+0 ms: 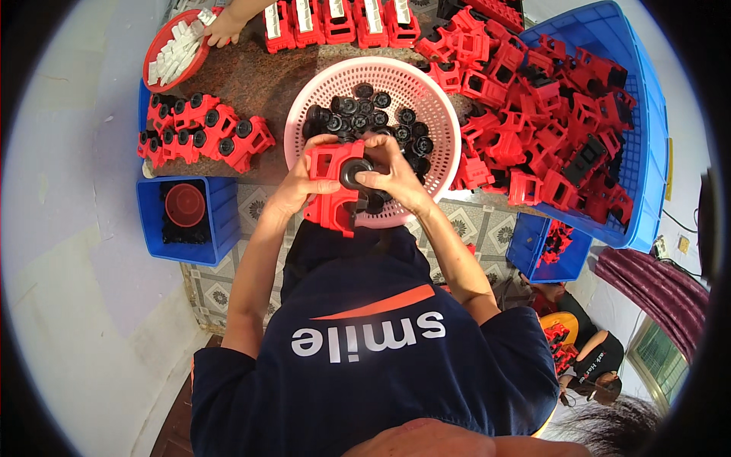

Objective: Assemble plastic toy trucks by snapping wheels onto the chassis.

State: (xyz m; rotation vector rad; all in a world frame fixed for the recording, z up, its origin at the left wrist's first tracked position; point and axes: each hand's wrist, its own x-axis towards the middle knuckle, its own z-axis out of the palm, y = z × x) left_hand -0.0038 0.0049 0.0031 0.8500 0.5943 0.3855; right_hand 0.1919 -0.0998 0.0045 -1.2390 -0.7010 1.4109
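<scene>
My left hand [295, 183] grips a red plastic toy truck body [330, 207] by its side, the thumb lying across it. With my right hand [392, 174] I press a black toy wheel [355, 173] against the truck body's right side, thumb on the wheel and fingers behind. Both hands are over the near part of a pink perforated basket [448, 129], which holds many loose black wheels [362, 107]. How far the wheel is seated on the body cannot be made out.
Red truck bodies with wheels [242, 143] stand at left. More bodies [502, 114] heap up at right, spilling from a large blue crate [647, 114]. Another person's hand [223, 29] reaches to a red bowl of white parts [179, 52]. A blue bin [223, 221] sits lower left.
</scene>
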